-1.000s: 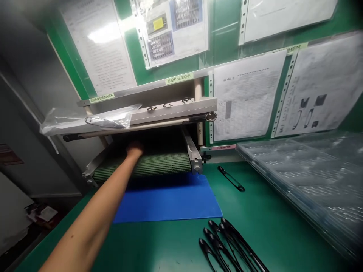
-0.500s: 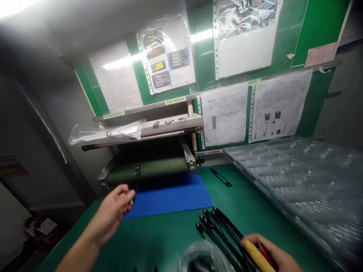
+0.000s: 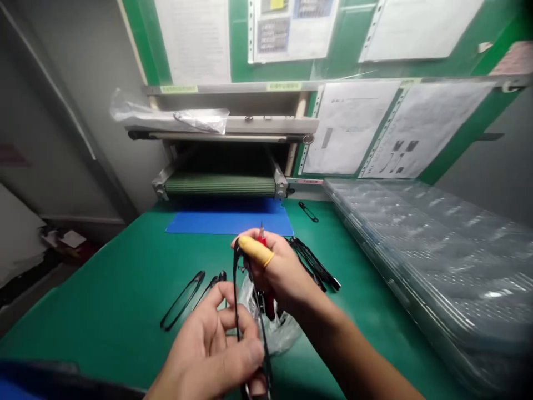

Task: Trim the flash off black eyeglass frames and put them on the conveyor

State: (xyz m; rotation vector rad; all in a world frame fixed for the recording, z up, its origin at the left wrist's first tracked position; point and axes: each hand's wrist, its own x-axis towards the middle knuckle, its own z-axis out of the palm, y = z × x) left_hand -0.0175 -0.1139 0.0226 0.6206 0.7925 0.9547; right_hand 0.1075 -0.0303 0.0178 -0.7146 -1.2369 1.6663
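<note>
Head view looks down on the green table [image 3: 104, 289], where both hands are raised together above a clear plastic bag [image 3: 275, 333]. The left hand [image 3: 212, 347] is half-curled, palm turned up, with its fingers around a thin black loop-shaped part [image 3: 238, 289], which hangs nearly upright between the hands and runs down past the bottom of the frame. The right hand [image 3: 277, 266] is closed around a red-handled tool [image 3: 270, 305], whose small metal tip [image 3: 261, 226] points upward, and a yellow finger cot [image 3: 256, 250] on one finger presses near the top of the black part. The work in hand appears to be close handling of this single part, perhaps checking or trimming it, though the contact point is too small to tell exactly. The next move seems to call for steady control of the thin part while the tip is brought to it. More black parts lie on the table: a bundle [image 3: 312, 261] to the right, a pair [image 3: 182, 300] to the left and one [image 3: 308, 211] beside the blue mat [image 3: 229, 222]. Stacked clear blister trays [image 3: 428, 261] fill the right side.
</note>
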